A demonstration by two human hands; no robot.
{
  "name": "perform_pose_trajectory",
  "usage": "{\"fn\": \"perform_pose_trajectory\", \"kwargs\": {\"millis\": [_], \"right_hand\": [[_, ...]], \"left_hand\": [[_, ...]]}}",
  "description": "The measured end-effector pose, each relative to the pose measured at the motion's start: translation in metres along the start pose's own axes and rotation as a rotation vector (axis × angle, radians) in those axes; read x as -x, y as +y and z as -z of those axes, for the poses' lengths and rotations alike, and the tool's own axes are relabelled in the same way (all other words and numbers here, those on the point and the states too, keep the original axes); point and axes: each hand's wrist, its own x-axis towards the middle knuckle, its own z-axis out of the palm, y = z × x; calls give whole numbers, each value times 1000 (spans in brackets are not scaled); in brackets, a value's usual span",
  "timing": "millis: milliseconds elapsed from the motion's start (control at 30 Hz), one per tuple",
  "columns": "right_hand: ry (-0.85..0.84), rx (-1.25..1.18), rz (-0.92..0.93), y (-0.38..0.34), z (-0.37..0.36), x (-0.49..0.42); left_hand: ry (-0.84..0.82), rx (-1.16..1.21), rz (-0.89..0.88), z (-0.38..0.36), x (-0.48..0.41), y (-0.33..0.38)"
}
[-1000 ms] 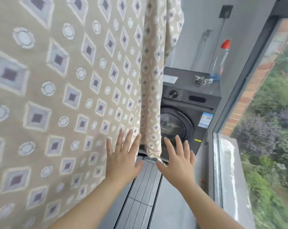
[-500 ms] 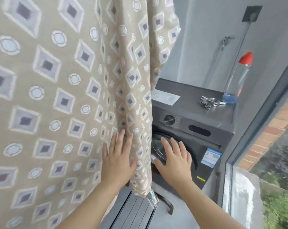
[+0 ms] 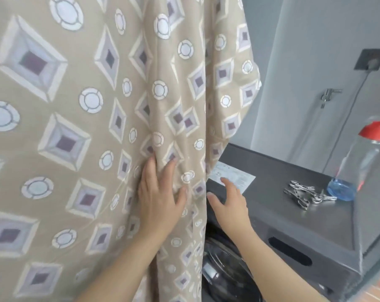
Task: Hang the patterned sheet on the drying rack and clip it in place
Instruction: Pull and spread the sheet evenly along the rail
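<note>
1. Left hand (image 3: pixel 160 197): fingers spread wide, palm flat against the patterned sheet (image 3: pixel 75 105) and pressing into its folds. It grips nothing. Position: just left of the washing machine (image 3: pixel 293 225).
2. Right hand (image 3: pixel 230 205): fingers loosely splayed, holding nothing, over the front left corner of the washing machine's top and just beside the sheet's hanging edge. Cannot tell whether it touches the machine.
3. Patterned sheet: beige, printed with diamonds and circles. It hangs in vertical folds left of the washing machine. Its right edge falls in front of the machine's left side and covers part of the door (image 3: pixel 226 271). The upper end runs out of frame.
4. Paper label (image 3: pixel 235 177): flat on the machine's top, near the left end, just beyond the right fingers.
5. Metal clips (image 3: pixel 304 194): a small heap on the machine's top toward the right, well apart from both hands.
6. Clear bottle (image 3: pixel 359 162): red cap, blue at the base, upright on the machine's top just right of the clips.
7. Wall behind the machine: a dark socket plate (image 3: pixel 371 59) with a cable running down, and a metal tap (image 3: pixel 327 95).
</note>
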Motion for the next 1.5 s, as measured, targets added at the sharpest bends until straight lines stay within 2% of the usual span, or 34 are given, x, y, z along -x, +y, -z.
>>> {"fn": "perform_pose_trajectory", "kwargs": {"millis": [133, 267, 400, 500, 700, 767, 833, 867, 900, 967, 1067, 1133, 1233, 1333, 1400, 1500], "right_hand": [[8, -306, -60, -15, 9, -48], [-105, -564, 10, -28, 12, -89], [-166, -588, 48, -28, 15, -119], [-123, -581, 16, -16, 30, -141], [185, -677, -74, 16, 70, -193], [64, -697, -38, 21, 74, -201], [-203, -677, 13, 22, 71, -203], [-280, -639, 13, 23, 69, -203], [-286, -589, 3, 25, 67, -203], [-177, -536, -19, 26, 65, -206], [-10, -584, -95, 24, 66, -218], [27, -651, -155, 18, 66, -228], [-60, -746, -282, 5, 56, -237], [-291, -822, -231, -5, 41, -228], [-354, -854, -158, -8, 36, -220], [-294, -848, -1, -21, 42, -211]], "left_hand": [[135, -46, -55, -15, -37, 10], [307, -123, -78, -26, -58, 17], [424, -306, -175, -35, -70, 33], [404, -384, -175, -45, -82, 46], [304, -472, -89, -74, -91, 62], [262, -505, -66, -83, -90, 67], [223, -523, -35, -91, -90, 71], [204, -531, -31, -94, -90, 71], [189, -535, -33, -97, -90, 71], [185, -529, -39, -98, -91, 71], [257, -542, -36, -89, -93, 68], [297, -568, -16, -81, -96, 68], [229, -621, 30, -83, -106, 70], [145, -643, -7, -93, -109, 70], [186, -593, -28, -90, -106, 68], [325, -550, -72, -72, -107, 66]]}}
